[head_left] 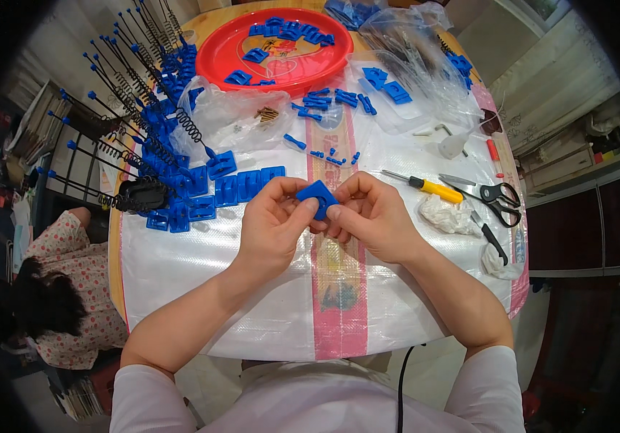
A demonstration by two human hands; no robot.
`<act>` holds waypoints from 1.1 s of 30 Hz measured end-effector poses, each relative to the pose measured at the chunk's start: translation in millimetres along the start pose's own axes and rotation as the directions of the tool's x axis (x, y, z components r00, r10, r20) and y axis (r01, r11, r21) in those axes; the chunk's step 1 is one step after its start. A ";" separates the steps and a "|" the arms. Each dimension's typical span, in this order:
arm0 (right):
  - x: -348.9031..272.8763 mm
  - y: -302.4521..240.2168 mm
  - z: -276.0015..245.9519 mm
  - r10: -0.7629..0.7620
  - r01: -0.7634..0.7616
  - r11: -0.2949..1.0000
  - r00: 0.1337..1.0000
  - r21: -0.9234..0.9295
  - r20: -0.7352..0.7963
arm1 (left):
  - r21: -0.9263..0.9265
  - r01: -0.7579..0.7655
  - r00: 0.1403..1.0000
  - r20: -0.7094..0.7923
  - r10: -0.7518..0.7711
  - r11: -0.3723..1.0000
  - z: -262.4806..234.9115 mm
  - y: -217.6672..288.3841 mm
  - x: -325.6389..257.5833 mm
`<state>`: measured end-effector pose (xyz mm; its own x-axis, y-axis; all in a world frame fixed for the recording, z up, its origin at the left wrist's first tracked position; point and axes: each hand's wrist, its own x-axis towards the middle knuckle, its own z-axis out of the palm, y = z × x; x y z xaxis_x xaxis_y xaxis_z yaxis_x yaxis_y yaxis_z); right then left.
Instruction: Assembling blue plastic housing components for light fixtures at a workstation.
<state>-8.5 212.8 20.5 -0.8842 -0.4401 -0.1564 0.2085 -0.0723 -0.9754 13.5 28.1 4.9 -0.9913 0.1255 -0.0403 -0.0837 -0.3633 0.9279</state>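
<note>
Blue plastic piece (317, 197) held above the table (201, 260), pinched between both hands: left hand (272, 227) thumb and forefinger on its left edge, right hand (367, 216) fingers closed on its right. Equally near both. Its point faces away. Beyond the grip: row of blue pieces (241, 184), red tray (274, 50). Right: screwdriver (425, 186), scissors (494, 196).

Clear plastic bags lie around the red tray (281, 68): one crumpled bag (234, 119) just left below it holds small brass springs, a second bag (404, 94) to its right holds blue parts, and a third bag (357, 11) sits behind it.
</note>
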 end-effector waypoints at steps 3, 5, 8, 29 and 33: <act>1.0 4.9 -2.2 -0.024 0.025 0.999 0.999 0.024 -0.021 | -0.033 -0.019 1.000 0.013 0.020 0.999 1.9 0.7 -1.7; 0.9 6.6 -1.8 -0.072 0.074 0.996 0.996 0.038 -0.054 | 0.005 -0.040 0.999 0.023 0.040 0.999 1.5 0.5 -1.1; 0.2 7.4 0.0 -0.147 0.150 0.988 0.984 0.025 -0.103 | 0.015 -0.016 0.995 0.098 0.014 1.000 3.0 6.7 -3.5; -0.2 8.4 3.1 -0.225 0.214 0.971 0.968 -0.106 -0.106 | 0.000 -0.007 0.998 0.067 0.007 1.000 1.7 3.6 -2.0; 1.0 13.2 2.6 -0.305 0.281 0.942 0.945 -0.186 -0.118 | 0.007 -0.034 0.998 0.060 0.033 0.999 3.2 3.9 -2.5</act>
<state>-5.5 209.2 7.9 -0.9484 -0.2885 0.1317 -0.1299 -0.0255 -0.9912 15.9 29.3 9.8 -0.9856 0.1685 0.0129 -0.0495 -0.3609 0.9313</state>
